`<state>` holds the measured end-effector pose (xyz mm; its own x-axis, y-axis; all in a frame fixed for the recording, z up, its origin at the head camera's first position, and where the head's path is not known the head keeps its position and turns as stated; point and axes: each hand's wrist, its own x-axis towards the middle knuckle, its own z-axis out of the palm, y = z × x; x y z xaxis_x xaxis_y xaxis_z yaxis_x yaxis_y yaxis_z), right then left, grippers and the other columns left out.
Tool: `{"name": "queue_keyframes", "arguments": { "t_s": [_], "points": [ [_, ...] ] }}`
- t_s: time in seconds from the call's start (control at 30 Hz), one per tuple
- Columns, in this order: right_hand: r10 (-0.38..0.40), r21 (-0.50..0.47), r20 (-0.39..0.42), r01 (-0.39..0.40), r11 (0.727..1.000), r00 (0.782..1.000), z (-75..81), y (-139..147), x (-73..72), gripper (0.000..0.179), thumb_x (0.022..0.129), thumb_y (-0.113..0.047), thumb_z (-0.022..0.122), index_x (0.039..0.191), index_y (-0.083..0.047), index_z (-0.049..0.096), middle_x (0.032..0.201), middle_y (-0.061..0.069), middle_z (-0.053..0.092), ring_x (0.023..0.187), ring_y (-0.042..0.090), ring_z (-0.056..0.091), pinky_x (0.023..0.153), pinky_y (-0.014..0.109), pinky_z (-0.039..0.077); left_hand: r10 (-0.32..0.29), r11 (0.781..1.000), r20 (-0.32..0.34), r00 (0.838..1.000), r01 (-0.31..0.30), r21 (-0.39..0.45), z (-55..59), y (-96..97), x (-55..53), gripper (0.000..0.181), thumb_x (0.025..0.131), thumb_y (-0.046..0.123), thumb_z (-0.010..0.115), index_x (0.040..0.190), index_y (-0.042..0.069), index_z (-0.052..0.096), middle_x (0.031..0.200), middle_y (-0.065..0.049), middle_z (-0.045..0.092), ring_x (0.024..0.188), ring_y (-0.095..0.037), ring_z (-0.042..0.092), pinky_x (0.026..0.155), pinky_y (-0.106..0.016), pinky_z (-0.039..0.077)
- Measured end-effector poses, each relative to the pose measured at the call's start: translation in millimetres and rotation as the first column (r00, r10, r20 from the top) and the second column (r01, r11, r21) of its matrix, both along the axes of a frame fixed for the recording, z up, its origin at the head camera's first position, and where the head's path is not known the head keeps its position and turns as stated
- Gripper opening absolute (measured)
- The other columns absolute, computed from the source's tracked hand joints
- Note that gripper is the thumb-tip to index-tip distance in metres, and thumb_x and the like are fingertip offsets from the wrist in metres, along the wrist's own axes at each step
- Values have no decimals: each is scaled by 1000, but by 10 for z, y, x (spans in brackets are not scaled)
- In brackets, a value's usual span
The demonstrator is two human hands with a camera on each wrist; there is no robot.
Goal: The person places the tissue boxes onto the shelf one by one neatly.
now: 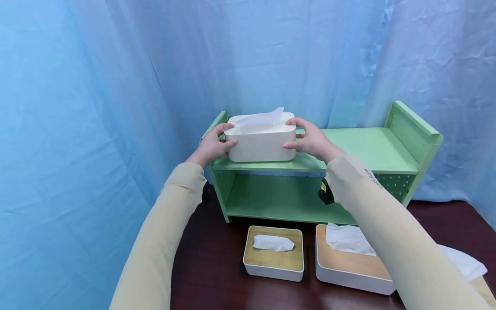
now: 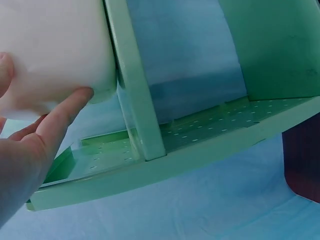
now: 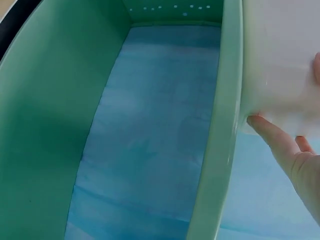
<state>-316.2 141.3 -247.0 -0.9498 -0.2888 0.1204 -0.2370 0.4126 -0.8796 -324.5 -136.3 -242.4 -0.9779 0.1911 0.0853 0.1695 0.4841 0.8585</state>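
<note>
A white tissue box [image 1: 260, 147], a tissue [image 1: 263, 120] sticking up from its top, is at the left end of the green rack's upper shelf [image 1: 356, 148]. My left hand [image 1: 212, 144] grips its left end, thumb on the front and fingers at the top edge. At the opposite end my right hand [image 1: 311, 141] holds it the same way. In the left wrist view, the left thumb and fingers press the box [image 2: 55, 50] close by the shelf board. From the right wrist, the right hand [image 3: 297, 160] shows against the box's lower corner.
On the dark table [image 1: 217, 275] in front of the rack stand a small tissue box with a wooden lid [image 1: 271, 259] and a larger one [image 1: 348, 269], partly behind my right sleeve. Another tissue [image 1: 463, 261] shows at far right. A blue curtain [image 1: 271, 56] hangs behind.
</note>
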Motion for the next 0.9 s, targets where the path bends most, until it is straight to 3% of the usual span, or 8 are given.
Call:
{"name": "queue_keyframes", "arguments": {
  "t_s": [0.43,0.9],
  "points": [
    [-52,36,-42,54,998,998,-51,-133,-83,63,88,-9,66,143,-12,34,153,14,25,136,40,34,94,54,45,93,995,-116,989,-97,-28,-82,39,-51,50,96,14,56,142,12,39,142,-15,41,127,-34,47,94,-46,49],
    [-123,72,-132,133,989,984,-159,-190,-128,69,90,-14,65,149,-19,29,149,19,31,130,41,42,98,51,44,154,987,-139,978,-158,-18,-112,58,-66,51,96,17,55,144,15,37,146,-12,39,129,-29,47,100,-43,45]
  ]
}}
